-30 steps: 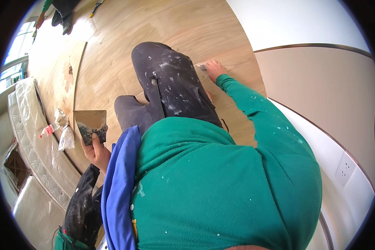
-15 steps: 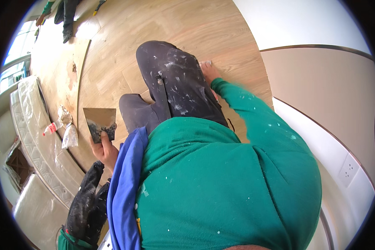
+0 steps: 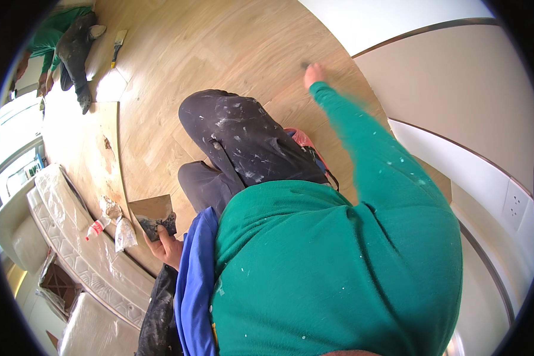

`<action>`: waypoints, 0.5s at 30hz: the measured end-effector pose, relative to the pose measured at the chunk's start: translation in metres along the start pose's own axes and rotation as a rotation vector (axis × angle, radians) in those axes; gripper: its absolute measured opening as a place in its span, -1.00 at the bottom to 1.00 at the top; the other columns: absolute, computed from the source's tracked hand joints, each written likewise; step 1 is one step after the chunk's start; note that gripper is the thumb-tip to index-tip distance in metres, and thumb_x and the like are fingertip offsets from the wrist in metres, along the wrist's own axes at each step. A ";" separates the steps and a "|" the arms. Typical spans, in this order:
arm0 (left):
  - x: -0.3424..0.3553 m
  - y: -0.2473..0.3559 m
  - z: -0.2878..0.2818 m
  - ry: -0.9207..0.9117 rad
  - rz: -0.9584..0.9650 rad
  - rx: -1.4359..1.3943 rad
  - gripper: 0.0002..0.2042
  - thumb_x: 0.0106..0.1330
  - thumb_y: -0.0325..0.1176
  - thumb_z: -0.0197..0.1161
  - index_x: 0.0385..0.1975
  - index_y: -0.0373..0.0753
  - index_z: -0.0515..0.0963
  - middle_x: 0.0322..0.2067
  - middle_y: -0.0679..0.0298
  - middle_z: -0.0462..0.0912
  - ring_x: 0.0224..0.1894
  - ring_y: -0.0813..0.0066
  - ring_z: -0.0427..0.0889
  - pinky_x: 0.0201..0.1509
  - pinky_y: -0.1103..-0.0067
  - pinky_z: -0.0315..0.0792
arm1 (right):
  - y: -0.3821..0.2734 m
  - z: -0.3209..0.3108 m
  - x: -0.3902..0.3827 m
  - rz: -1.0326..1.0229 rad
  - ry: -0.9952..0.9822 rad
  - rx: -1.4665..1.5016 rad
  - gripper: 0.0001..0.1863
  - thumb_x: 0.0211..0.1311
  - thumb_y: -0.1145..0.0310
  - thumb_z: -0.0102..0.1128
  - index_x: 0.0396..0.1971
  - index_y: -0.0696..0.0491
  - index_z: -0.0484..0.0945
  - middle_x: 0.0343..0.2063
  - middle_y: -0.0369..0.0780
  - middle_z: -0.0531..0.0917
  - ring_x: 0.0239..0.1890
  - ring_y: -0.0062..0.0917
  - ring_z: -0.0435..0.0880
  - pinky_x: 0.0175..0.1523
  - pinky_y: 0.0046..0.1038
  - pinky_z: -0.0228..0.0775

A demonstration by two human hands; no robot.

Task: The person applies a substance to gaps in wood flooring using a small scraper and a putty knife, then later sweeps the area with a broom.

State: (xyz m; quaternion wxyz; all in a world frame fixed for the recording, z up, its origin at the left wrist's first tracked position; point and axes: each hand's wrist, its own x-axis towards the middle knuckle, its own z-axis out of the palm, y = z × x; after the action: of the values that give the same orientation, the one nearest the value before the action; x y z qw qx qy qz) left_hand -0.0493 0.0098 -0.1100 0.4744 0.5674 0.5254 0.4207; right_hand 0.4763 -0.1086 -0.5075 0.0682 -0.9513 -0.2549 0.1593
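My left hand (image 3: 167, 248) grips a thin square plate (image 3: 153, 207), tan on its face, with dark smears along the edge under my thumb. It is held low beside my left knee. My right hand (image 3: 315, 75) reaches far out over the wood-look floor, close to the right wall. Its fingers are closed, and a small dark bit sticks out past them; the rest of what it holds is hidden. Paint-spotted dark trousers (image 3: 243, 136) cover my bent legs. Partly behind my right leg is a pinkish-red bag or pouch (image 3: 302, 139).
A long board (image 3: 110, 127) lies on the floor at left, near a red-labelled bottle (image 3: 97, 228) and a clear plastic bag (image 3: 124, 234). Wrapped mattresses (image 3: 80, 222) stand beyond. A co-worker (image 3: 74, 53) crouches far left, near a brush (image 3: 118, 47). The wall (image 3: 451, 89) rises at right.
My right hand has moved from beside my knee outward to the far right, near the wall. The view has shifted, showing more of the co-worker and brush. My left hand still holds the plate.
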 end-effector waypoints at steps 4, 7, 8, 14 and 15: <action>0.004 -0.005 -0.013 0.069 0.001 0.057 -0.59 0.38 -0.49 0.18 0.21 -0.36 0.35 -0.06 0.10 0.62 -0.13 0.36 0.64 -0.06 0.51 0.52 | -0.086 0.053 -0.090 -0.159 -0.024 -0.036 -0.67 0.30 0.39 -0.09 -0.09 0.24 0.55 0.01 0.02 0.54 0.13 -0.18 0.48 0.20 -0.20 0.37; 0.013 0.004 0.003 0.093 0.057 0.078 -0.57 0.36 -0.46 0.22 0.22 -0.32 0.37 -0.07 0.13 0.64 -0.19 0.39 0.65 -0.11 0.54 0.52 | -0.109 0.042 -0.115 -0.247 -0.231 0.046 -0.70 0.24 0.40 -0.04 -0.18 0.20 0.62 -0.05 0.03 0.61 0.07 -0.19 0.55 0.18 -0.22 0.39; 0.004 0.001 -0.001 0.145 0.092 0.069 -0.58 0.36 -0.45 0.22 0.21 -0.32 0.38 -0.08 0.13 0.64 -0.21 0.39 0.65 -0.12 0.54 0.51 | -0.119 0.031 -0.106 -0.311 -0.322 0.032 -0.71 0.22 0.40 -0.03 -0.20 0.19 0.64 -0.08 0.03 0.63 0.05 -0.17 0.58 0.17 -0.22 0.41; 0.004 -0.008 -0.017 0.081 -0.017 0.047 -0.57 0.39 -0.49 0.17 0.22 -0.44 0.30 -0.03 0.07 0.59 -0.10 0.38 0.62 -0.01 0.52 0.51 | -0.021 -0.014 -0.003 -0.025 -0.182 0.061 -0.74 0.19 0.33 0.10 -0.29 0.16 0.69 -0.20 0.07 0.69 -0.08 -0.06 0.66 0.02 -0.09 0.51; 0.002 -0.009 -0.021 0.096 -0.028 0.043 -0.58 0.39 -0.49 0.17 0.22 -0.44 0.31 -0.04 0.07 0.60 -0.11 0.38 0.62 -0.02 0.53 0.51 | -0.006 -0.030 0.013 -0.018 -0.198 0.018 -0.73 0.21 0.33 0.09 -0.25 0.16 0.68 -0.21 0.06 0.69 -0.08 -0.08 0.66 0.01 -0.09 0.51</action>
State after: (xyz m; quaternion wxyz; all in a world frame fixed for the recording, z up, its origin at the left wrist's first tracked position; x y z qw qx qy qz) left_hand -0.0714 0.0139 -0.1146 0.4420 0.5491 0.5646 0.4293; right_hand 0.4941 -0.0984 -0.4815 0.0526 -0.9280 -0.2675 0.2539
